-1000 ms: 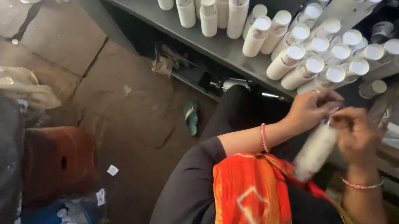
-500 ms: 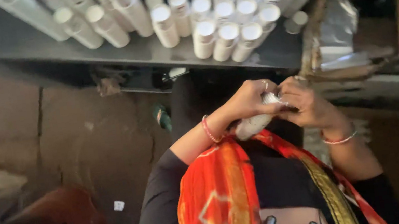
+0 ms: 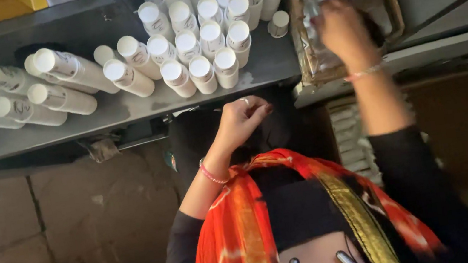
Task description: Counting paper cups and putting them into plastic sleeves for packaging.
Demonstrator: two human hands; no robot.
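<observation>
The right hand (image 3: 344,29) is stretched up and away into a shallow brown tray (image 3: 389,2) lined with crinkled clear plastic wrap (image 3: 310,49); the fingers are blurred against the wrap, so whether anything is gripped cannot be told. The left hand (image 3: 242,121) is held low, just below the edge of the grey metal shelf (image 3: 122,107), loosely curled with nothing seen in it. The white cylindrical tubes with round white caps (image 3: 201,63) are laid in rows on that shelf, some touching side by side, near the left hand but apart from it. An orange patterned scarf (image 3: 241,233) is seen draped below.
</observation>
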